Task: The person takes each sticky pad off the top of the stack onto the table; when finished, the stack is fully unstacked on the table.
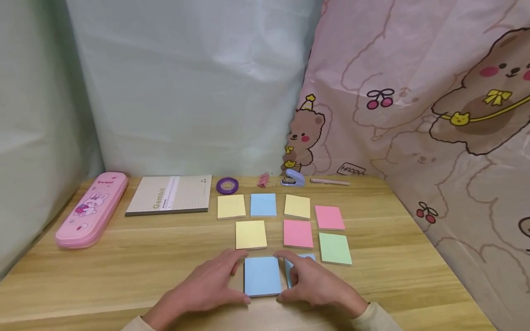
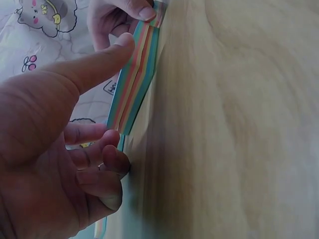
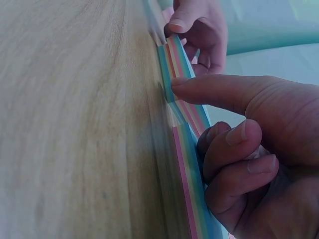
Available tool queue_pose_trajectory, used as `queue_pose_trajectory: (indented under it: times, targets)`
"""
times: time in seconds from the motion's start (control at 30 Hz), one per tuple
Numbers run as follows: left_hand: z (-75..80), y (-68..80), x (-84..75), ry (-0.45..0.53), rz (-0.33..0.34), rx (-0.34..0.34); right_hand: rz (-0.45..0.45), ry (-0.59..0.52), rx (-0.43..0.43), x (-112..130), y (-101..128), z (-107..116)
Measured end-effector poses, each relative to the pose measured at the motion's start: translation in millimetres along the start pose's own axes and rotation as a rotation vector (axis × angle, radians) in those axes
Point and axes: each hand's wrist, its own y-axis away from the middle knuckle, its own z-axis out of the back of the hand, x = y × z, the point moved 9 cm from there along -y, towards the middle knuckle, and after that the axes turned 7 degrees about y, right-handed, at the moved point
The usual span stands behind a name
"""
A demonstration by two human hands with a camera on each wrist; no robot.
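At the near edge of the wooden table (image 1: 124, 257), centre: one blue sticky-note pad (image 1: 262, 276), lying flat, framed on both sides. Left hand (image 1: 207, 287) holds the pad's left edge, thumb and forefinger curled lightly against it; right hand (image 1: 316, 282) holds the right edge likewise, its other fingers resting over a second blue pad (image 1: 306, 258) that is mostly hidden. Wrist views show the gripped pad's side banded in several colours, fingertips pinching narrowly. Risk, as judged: so shallow a pinch may let the layers fan or slip, and the right fingers may drag the second pad along. Beyond: yellow pad (image 1: 250, 234), pink pad (image 1: 297, 233), green pad (image 1: 334, 248); further pads behind. Far edge: notebook (image 1: 169, 194), pink pencil case (image 1: 92, 209), purple tape roll (image 1: 227, 185), small stapler (image 1: 292, 178).
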Motion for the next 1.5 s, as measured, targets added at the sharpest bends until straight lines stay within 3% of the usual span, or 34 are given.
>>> queue_pose_trajectory:
  times: [0.43, 1.0, 1.5]
  targets:
    - [-7.0, -2.0, -9.5, -0.023, 0.000, 0.007, -0.004, -0.015, -0.008, -1.6, 2.3, 0.8]
    - [-4.4, 1.4, -6.3, -0.040, 0.044, 0.003, 0.014, 0.038, -0.034, 2.0, 1.7, 2.9]
    - [1.2, 5.3, -4.4, -0.057, -0.020, -0.023, 0.010, 0.029, -0.034, 2.9, 0.5, 1.4]
